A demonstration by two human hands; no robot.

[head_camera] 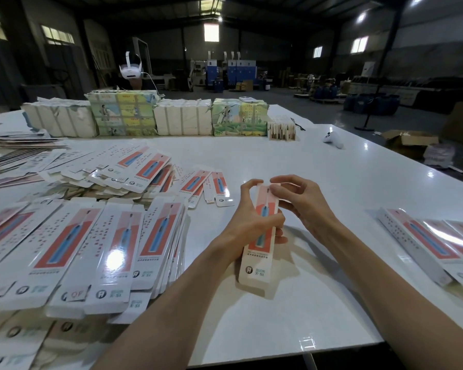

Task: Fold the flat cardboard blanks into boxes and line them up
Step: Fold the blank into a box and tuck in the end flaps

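Left hand (254,212) gripping box (259,244), right hand (302,201) pinching top

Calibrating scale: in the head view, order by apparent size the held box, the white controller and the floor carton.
1. held box
2. floor carton
3. white controller
Nearness to the camera inflates the held box; the floor carton may really be bigger.

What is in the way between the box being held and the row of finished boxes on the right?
Nothing visible. The box is held by the left hand and right hand, and only a stretch of white table lies between it and the row of finished boxes.
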